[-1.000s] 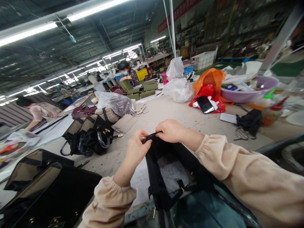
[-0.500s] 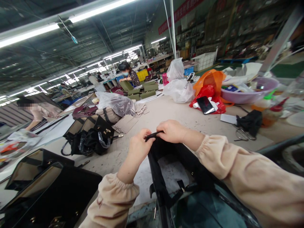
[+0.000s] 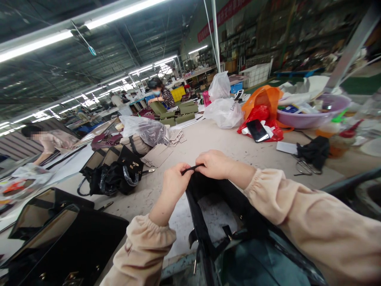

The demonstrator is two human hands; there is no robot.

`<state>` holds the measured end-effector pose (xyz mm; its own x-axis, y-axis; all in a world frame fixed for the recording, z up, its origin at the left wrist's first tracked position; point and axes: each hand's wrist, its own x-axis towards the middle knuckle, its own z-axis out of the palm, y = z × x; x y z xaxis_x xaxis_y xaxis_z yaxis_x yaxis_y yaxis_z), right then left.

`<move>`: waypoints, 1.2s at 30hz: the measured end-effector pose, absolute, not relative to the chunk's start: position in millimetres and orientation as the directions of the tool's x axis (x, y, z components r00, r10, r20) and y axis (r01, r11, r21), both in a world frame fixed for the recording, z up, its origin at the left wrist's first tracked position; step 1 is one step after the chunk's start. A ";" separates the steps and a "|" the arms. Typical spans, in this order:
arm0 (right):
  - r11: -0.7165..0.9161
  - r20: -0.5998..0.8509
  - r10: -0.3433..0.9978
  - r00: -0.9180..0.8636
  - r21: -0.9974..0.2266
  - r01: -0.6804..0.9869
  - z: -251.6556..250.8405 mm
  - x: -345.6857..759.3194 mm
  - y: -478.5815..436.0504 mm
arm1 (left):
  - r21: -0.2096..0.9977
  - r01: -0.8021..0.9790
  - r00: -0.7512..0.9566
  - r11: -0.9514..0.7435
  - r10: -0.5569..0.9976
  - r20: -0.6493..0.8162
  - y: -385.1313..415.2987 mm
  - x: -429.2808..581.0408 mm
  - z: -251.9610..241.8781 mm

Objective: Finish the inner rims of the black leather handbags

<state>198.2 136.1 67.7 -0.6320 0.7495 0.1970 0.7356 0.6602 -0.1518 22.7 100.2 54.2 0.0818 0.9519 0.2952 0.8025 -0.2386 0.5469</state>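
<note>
The left hand (image 3: 175, 182) and right hand (image 3: 216, 163) both pinch a thin black strip (image 3: 193, 169) at the far rim of a black bag (image 3: 208, 214) on the worktop (image 3: 226, 145). The left hand has edged slightly closer to the right.

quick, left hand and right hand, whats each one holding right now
Left hand: closed, pinching one end of the black strap at the black bag rim.
Right hand: closed, gripping the strap's other end.

black bag (image 3: 205, 222), beige sleeves (image 3: 297, 214)
</note>
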 end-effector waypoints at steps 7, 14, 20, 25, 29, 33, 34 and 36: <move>0.665 0.203 0.745 -0.635 -0.156 0.730 66.4 198.4 137.0 | 0.590 0.764 0.087 -0.262 0.947 0.308 101.5 19.5 49.1; 0.708 0.220 0.705 -0.674 -0.154 0.689 68.9 200.1 138.2 | 0.622 0.743 0.068 -0.247 0.953 0.296 100.3 19.7 46.6; 0.716 0.213 0.697 -0.685 -0.145 0.683 71.9 193.7 137.7 | 0.647 0.726 0.069 -0.233 0.961 0.268 101.1 17.7 44.6; 0.685 0.180 0.725 -0.665 -0.092 0.723 75.2 189.3 135.7 | 0.601 0.772 0.095 -0.208 0.972 0.214 95.4 12.2 49.4; 0.695 0.186 0.715 -0.674 -0.083 0.715 76.0 188.0 135.7 | 0.531 0.829 0.102 -0.177 0.980 0.169 88.6 10.6 56.2; 0.704 0.206 0.702 -0.681 -0.061 0.707 74.6 187.2 136.7 | 0.533 0.831 0.099 -0.158 0.985 0.138 88.2 13.0 60.7; 0.705 0.212 0.700 -0.682 -0.056 0.707 74.1 187.3 136.9 | 0.535 0.829 0.102 -0.160 0.985 0.136 89.1 13.4 61.3; 0.707 0.216 0.697 -0.684 -0.051 0.705 73.1 188.3 137.2 | 0.528 0.833 0.109 -0.164 0.985 0.134 90.9 13.7 62.0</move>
<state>188.3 137.2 73.1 -0.6839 0.6969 0.2160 0.7049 0.7075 -0.0506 13.7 90.9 62.0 0.1085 0.9850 0.1340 0.8334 -0.1636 0.5279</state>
